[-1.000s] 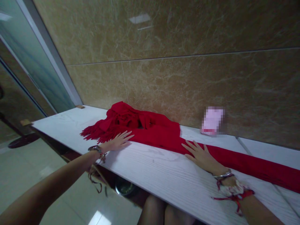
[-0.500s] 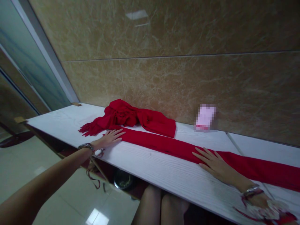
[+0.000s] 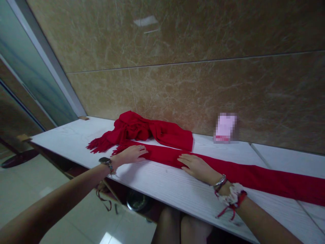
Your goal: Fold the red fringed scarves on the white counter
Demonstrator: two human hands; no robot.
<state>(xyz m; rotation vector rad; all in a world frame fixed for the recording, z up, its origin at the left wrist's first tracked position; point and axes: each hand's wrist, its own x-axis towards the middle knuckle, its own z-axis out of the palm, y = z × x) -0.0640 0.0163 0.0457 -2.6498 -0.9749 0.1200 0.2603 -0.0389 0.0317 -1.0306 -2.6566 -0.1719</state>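
Observation:
A long red scarf (image 3: 254, 176), laid as a narrow strip, runs across the white table to the right edge of view. Near its fringed left end rests my left hand (image 3: 130, 154), fingers extended and slightly bent over the cloth. My right hand (image 3: 196, 166) lies palm down on the strip farther right, its fingers stretched out. Behind the strip sits a bunched heap of red fringed cloth (image 3: 134, 125), with a flatter folded part reaching right. Whether heap and strip are joined, I cannot tell.
A blurred-out pink object (image 3: 225, 128) stands by the brown marbled wall (image 3: 177, 88). The white tabletop (image 3: 157, 183) has a seam at right. Below its front edge are a shelf and a round metal vessel (image 3: 138, 201). My knees are under the table.
My right hand has slid left along the scarf, closer to my left hand. My left hand has shifted slightly right, uncovering the fringe. The view has tilted a little.

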